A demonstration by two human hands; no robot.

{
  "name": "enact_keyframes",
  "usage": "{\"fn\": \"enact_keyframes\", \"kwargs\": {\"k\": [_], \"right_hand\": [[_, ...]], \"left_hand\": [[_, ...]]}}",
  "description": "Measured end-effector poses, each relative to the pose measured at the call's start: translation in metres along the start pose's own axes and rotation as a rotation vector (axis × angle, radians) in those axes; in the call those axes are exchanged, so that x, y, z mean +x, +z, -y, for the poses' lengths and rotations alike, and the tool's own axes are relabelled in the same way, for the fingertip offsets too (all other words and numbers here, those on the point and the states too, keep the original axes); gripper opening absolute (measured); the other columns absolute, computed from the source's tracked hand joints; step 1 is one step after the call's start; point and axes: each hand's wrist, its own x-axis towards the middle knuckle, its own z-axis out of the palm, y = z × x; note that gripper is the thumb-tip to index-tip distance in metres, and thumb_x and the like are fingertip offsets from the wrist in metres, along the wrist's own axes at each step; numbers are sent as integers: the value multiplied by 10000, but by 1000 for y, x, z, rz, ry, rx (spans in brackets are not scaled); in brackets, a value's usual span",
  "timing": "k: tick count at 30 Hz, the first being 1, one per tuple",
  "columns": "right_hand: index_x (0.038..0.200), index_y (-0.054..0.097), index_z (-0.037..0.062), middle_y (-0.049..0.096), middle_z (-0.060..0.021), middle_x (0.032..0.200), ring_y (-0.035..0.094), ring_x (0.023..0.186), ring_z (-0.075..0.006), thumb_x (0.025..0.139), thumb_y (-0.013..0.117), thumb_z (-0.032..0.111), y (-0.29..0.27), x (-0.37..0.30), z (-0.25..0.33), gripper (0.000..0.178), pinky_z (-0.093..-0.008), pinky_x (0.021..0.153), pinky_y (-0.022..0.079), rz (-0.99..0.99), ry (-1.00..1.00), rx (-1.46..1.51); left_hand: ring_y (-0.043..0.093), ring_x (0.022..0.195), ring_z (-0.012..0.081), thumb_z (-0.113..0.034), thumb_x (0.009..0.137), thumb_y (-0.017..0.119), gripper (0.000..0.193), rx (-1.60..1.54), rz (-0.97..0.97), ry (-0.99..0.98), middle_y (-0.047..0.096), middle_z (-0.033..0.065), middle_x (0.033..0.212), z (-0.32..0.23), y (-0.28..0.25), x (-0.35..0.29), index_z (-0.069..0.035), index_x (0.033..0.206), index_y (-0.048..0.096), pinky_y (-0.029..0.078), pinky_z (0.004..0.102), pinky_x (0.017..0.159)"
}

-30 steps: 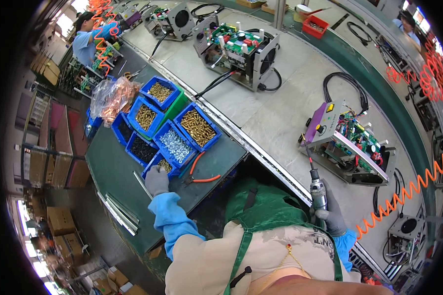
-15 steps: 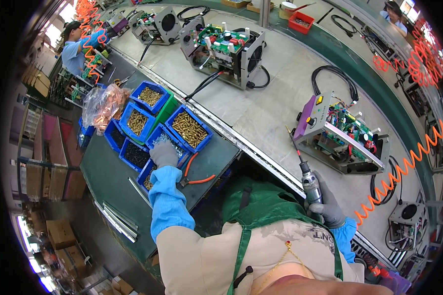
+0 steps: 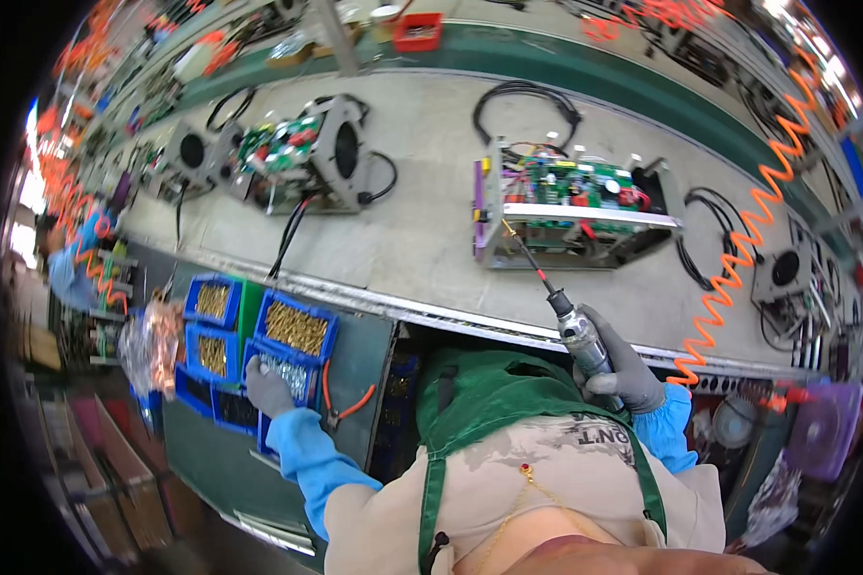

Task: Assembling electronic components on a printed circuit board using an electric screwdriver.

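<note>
On grey desk [image 3: 422, 240], set back from near edge: open-cased electronics unit [image 3: 585, 213], purple front panel [image 3: 479, 199] to left. Across that edge: power screwdriver [image 3: 581, 337], clasped in right grip [image 3: 623, 372]; bit [image 3: 525, 254] toward unit, can't tell if touching. On green desk [image 3: 201, 446], toward right edge: blue bin [image 3: 314, 385] of silver fasteners [image 3: 289, 371], left grip [image 3: 270, 391] at it, can't tell if holding any. Orange-handled pliers [image 3: 356, 404] between bin and right edge.

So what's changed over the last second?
The view swung right. The left hand moved forward to the blue bin of silver fasteners; whether it grasped anything is hidden. The tip of the power screwdriver shifted right against the open machine, overlapping its frame in view; contact is unclear. Unchanged: the right hand grips the screwdriver; the orange-handled pliers lie on the green table.
</note>
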Motion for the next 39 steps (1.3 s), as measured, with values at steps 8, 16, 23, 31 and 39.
{"fn": "enact_keyframes", "kwargs": {"k": [8,16,23,31,39], "right_hand": [[1484,121,120,555,-113,821,558,622,-170,558,690,174,-3,-49,-10,1089,-281,565,475,-334,-65,144],[1483,139,133,558,-117,776,567,584,-173,571,628,108,0,-42,-25,1035,-280,554,486,-451,-15,104],[1482,191,152,559,-111,945,541,636,-139,656,632,114,13,-33,-38,937,-289,617,469,-509,-141,57],[1469,216,136,580,-77,858,587,664,-142,618,713,233,38,-29,-34,990,-275,624,488,-637,-77,-27],[1408,320,170,572,-80,775,543,505,-122,697,654,393,67,-36,-5,816,-259,462,474,-503,-71,486]], "left_hand": [[576,825,123,-117,925,502,319,-969,488,-28,642,114,991,-170,-11,14,36,1199,560,458,221,709],[624,887,155,-75,922,500,228,-1211,672,560,658,104,966,-323,-19,-10,12,1109,596,491,259,790],[603,857,294,-68,879,499,165,-1145,633,1270,631,120,892,-438,-32,-46,-62,996,615,480,376,769],[583,870,343,-107,892,494,148,-718,796,1652,611,161,896,-483,1,-60,-62,988,597,460,433,769],[576,867,344,-127,893,470,160,-734,819,1663,604,171,868,-483,0,-59,-72,985,588,458,440,758]]}}
